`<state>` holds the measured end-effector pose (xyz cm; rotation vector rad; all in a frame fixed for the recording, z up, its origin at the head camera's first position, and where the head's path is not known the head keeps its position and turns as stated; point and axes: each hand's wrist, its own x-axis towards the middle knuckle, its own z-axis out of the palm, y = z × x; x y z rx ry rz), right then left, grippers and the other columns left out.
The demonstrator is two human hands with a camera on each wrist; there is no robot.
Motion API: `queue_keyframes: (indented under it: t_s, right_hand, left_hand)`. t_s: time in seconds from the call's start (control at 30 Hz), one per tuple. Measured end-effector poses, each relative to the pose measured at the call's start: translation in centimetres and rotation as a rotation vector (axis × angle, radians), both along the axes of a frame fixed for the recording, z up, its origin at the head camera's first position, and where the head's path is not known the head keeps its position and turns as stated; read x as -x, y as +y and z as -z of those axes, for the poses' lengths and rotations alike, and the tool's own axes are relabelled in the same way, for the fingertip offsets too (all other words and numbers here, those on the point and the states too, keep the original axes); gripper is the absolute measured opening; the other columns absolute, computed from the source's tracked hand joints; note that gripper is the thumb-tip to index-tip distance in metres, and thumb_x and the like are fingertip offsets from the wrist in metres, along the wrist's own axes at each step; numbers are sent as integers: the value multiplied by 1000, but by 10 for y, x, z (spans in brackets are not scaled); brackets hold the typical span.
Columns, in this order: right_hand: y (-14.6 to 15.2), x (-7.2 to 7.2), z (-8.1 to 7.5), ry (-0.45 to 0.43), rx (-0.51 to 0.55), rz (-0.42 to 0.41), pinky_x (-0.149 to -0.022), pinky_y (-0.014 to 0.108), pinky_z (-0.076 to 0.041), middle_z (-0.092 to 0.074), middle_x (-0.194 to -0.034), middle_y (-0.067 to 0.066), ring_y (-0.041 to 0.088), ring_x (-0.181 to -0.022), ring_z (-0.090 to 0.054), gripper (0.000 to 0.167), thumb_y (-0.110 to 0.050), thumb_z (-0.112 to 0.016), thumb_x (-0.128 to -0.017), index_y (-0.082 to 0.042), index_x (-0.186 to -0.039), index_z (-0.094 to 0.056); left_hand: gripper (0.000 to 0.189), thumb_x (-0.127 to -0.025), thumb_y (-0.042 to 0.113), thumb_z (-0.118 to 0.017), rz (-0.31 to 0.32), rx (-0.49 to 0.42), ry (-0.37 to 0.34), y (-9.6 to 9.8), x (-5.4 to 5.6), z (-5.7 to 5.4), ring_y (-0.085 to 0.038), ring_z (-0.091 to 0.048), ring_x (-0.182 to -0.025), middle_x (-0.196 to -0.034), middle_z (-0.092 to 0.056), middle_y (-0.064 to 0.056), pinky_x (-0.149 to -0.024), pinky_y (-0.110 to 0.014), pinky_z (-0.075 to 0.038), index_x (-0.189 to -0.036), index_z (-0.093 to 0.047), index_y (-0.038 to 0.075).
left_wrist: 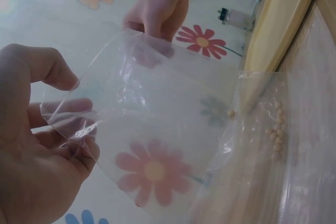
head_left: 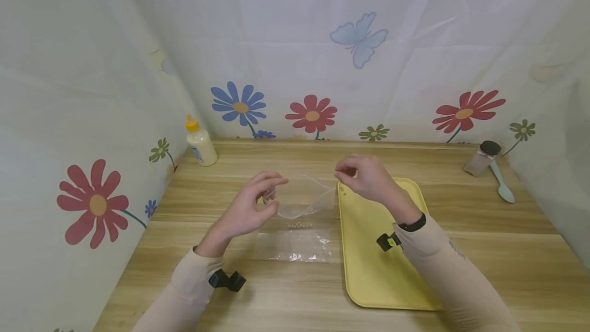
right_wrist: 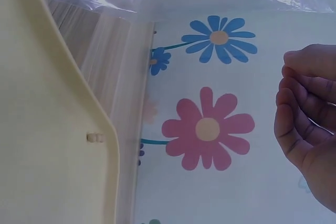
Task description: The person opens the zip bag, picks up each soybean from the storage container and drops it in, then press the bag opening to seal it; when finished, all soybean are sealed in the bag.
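My left hand [head_left: 249,206] holds a clear plastic bag [left_wrist: 152,93] by one side of its mouth, the lower fingers curled on the film and the thumb raised. The bag's mouth gapes toward the right, and its lower part lies on the table. Several small pale round balls [left_wrist: 277,135] are gathered low in the bag; one single ball [left_wrist: 231,114] shows apart from them. Beside the bag's right edge, above the yellow tray [head_left: 382,270], hovers my right hand [head_left: 366,178]. Its fingers are curled, thumb close to the index finger, and nothing shows between the tips.
A few small pale balls [head_left: 343,190] lie at the tray's far left corner. A glue bottle with a yellow cap [head_left: 202,145] stands at the back left. At the back right are a black-lidded jar [head_left: 481,159] and a pale blue spoon [head_left: 502,183]. A flowered curtain [head_left: 286,50] surrounds the table.
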<state>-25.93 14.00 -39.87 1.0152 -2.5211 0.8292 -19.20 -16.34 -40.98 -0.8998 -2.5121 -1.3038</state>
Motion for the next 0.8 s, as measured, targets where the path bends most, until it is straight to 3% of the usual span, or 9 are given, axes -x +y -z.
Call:
queue_keyframes:
  t_s: [0.3, 0.57, 0.8]
  right_hand:
    - [-6, -10, -11, 35, 55, -37, -65, 34, -54, -69, -81, -1, 9, -72, -59, 7, -13, -71, -85, -9, -91, -74]
    - [-15, -17, -18, 91, 107, -85, -66, 31, -54, -68, -80, -3, 7, -72, -58, 6, -13, -71, -85, -10, -89, -73]
    - [-23, -25, -23, 119, 170, -157, -67, 30, -54, -69, -82, -2, 8, -74, -60, 7, -12, -73, -83, -9, -89, -73]
  left_hand:
    - [49, -79, 2, -61, -8, 3, 4, 0, -1, 1, -14, -50, -80, -123, -57, -4, -66, -36, -46, -127, -62, 8]
    - [49, -78, 2, -61, 2, -6, 19, 0, 0, 1, -13, -50, -80, -123, -57, -5, -66, -32, -47, -127, -62, 5]
    - [49, -79, 2, -61, -1, 1, 15, 0, 0, 1, -13, -50, -80, -123, -57, -5, -66, -38, -47, -127, -62, 7]
